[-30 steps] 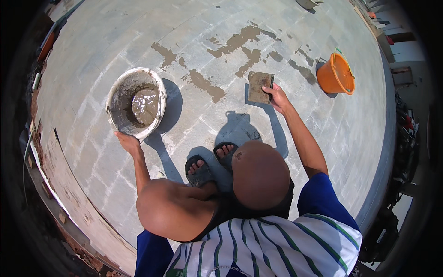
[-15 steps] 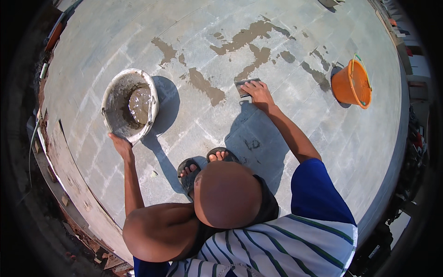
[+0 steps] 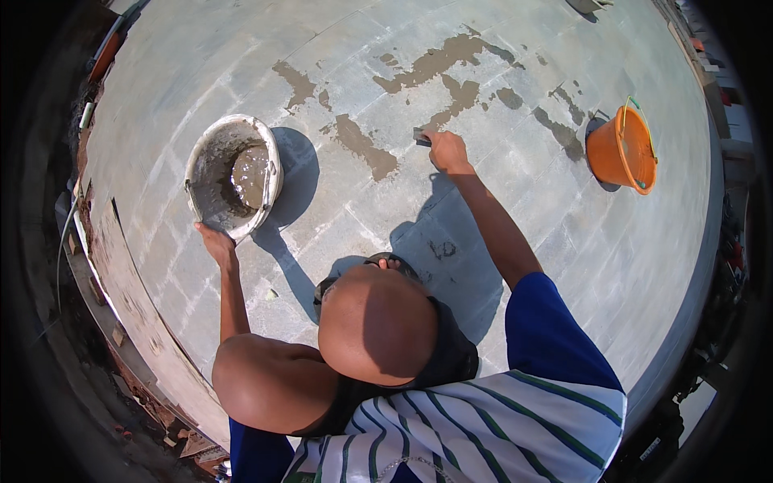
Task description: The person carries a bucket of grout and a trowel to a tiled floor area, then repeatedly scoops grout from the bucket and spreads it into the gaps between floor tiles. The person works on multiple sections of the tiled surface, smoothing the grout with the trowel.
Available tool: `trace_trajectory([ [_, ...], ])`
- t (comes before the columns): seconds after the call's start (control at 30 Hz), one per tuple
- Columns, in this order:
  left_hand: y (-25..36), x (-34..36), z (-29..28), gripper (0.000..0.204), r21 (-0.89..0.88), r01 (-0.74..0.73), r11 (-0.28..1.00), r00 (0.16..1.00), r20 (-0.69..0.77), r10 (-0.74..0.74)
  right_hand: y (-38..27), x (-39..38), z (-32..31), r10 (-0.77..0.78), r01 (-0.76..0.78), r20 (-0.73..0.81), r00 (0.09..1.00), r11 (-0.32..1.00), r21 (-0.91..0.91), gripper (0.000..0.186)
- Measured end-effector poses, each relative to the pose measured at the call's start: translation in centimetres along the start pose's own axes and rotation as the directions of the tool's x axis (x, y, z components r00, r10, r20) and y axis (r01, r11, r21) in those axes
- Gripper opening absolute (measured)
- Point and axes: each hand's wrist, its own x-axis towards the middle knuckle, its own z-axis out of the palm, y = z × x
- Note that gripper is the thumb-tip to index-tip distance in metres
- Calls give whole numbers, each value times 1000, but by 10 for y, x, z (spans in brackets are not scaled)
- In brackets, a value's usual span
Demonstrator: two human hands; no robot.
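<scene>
On the left stands a pale, cement-crusted bucket (image 3: 197,181), its mouth tilted toward me, with wet grey mortar (image 3: 252,173) inside. My left hand (image 3: 217,242) is closed on its near rim; the fingertips are partly hidden. Ahead of my feet, my right hand (image 3: 448,152) is closed around a small dark flat scraper (image 3: 422,136). Only one end of the scraper shows past the fingers. It is close to the lower end of a wet mortar patch (image 3: 460,98) on the grey block floor (image 3: 354,241); I cannot tell if it touches.
An orange bucket (image 3: 609,153) with a green handle stands at the right. More mortar smears (image 3: 362,146) lie between the buckets. Part of another container (image 3: 585,5) shows at the far edge. A long board (image 3: 149,298) and rubble border the floor on the left.
My right hand has turned, so the scraper's broad face shows less and most of it is hidden. My knees have shifted over my sandals. My left hand keeps hold of the bucket.
</scene>
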Motion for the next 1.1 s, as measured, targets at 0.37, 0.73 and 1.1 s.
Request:
trace_trajectory([
  [0.37,8,-11,0,72,-66,-32,997,998,-59,28,-39,-44,-23,-235,210,137,962,962,174,49],
  [0.73,-7,6,5,74,-54,-16,998,999,-36,15,13,-51,5,-468,466,6,884,879,-96,46],
  [1.1,2,-5,13,75,-27,-45,999,996,-83,42,-42,-27,41,87,-114,-143,986,975,-191,33],
])
